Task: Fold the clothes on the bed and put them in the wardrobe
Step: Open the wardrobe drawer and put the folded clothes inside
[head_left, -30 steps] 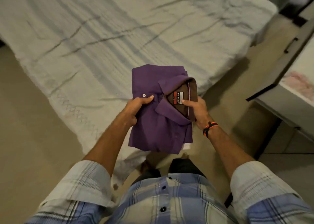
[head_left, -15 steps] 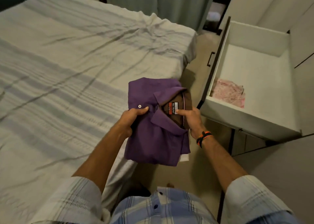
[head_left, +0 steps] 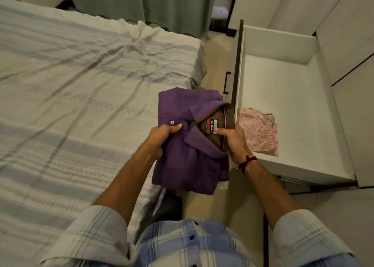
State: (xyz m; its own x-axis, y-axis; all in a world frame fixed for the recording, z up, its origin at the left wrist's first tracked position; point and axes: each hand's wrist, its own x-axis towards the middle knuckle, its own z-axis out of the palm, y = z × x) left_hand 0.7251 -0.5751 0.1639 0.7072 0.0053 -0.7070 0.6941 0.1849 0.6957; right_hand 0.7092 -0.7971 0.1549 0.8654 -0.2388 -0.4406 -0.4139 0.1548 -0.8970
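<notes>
A folded purple shirt [head_left: 186, 165] with a brown inner collar and a red label hangs in the air between the bed and the open drawer. My left hand [head_left: 162, 137] grips its left edge, thumb on top near a white button. My right hand [head_left: 232, 141] holds its collar side, thumb pressed on the label. The white wardrobe drawer [head_left: 287, 108] stands pulled out just right of the shirt, with a folded pink patterned garment [head_left: 259, 131] lying in its near left corner.
The bed [head_left: 81, 84] with a pale striped, wrinkled sheet fills the left. A narrow strip of floor [head_left: 214, 68] separates bed and drawer. Wardrobe doors [head_left: 352, 43] rise at the right; grey-green curtains [head_left: 162, 3] hang at the back.
The view has swung right from the bed to the open drawer. The shirt, held by both hands the same way, now sits close to the drawer's front edge.
</notes>
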